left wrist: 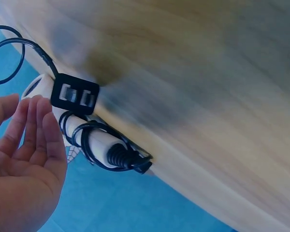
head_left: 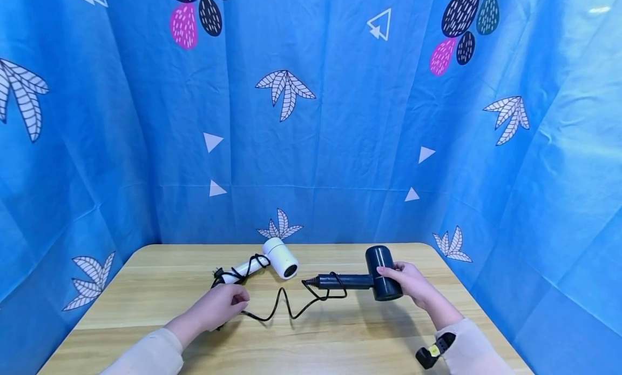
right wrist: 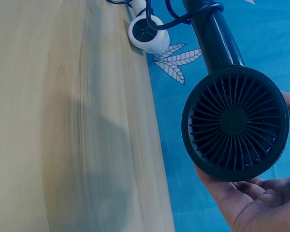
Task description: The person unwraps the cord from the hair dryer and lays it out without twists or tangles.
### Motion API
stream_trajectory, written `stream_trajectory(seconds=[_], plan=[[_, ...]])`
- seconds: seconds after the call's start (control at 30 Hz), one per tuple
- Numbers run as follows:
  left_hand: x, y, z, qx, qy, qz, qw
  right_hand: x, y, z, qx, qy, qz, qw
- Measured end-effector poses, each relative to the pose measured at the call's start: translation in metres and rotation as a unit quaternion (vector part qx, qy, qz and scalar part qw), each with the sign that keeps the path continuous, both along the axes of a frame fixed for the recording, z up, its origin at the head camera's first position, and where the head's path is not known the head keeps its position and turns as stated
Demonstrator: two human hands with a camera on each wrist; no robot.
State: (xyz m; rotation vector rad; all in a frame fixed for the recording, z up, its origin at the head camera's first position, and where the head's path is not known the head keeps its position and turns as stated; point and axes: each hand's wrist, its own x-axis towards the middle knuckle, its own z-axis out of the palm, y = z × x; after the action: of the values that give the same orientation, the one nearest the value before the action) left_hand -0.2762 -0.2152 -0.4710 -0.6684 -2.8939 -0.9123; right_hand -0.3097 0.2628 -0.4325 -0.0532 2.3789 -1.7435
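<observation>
A black hair dryer [head_left: 384, 272] lies sideways in the head view, its handle pointing left. My right hand [head_left: 413, 282] grips its barrel from the right, thumb across the top. The round finned grille [right wrist: 234, 123] of the dryer faces the right wrist camera. From the handle a black cord [head_left: 286, 305] runs left in bends toward my left hand [head_left: 218, 305]. That hand has loosely bent fingers, thumb apart from the fingertips. A black two-prong plug [left wrist: 75, 93] is right beside those fingertips. Just beyond, a white hair dryer [head_left: 281, 258] lies with its cord wound around the handle.
The wooden table [head_left: 330, 342] reaches back to a blue patterned curtain [head_left: 335, 148], which also hangs along both sides. At its far left end, the white dryer's handle carries another black plug [head_left: 218, 273]. A black strapped device [head_left: 434, 350] sits on the right sleeve.
</observation>
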Motion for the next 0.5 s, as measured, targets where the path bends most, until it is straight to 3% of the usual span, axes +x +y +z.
stream_trajectory(seconds=[0.2, 0.5], plan=[[0.0, 0.01, 0.007, 0.004, 0.014, 0.019, 0.9997, -0.001, 0.001, 0.0, -0.002, 0.0, 0.003, 1.0], [0.002, 0.027, 0.013, 0.013, 0.063, 0.033, 0.9974, -0.002, 0.0, 0.001, 0.0, 0.002, -0.004, 1.0]])
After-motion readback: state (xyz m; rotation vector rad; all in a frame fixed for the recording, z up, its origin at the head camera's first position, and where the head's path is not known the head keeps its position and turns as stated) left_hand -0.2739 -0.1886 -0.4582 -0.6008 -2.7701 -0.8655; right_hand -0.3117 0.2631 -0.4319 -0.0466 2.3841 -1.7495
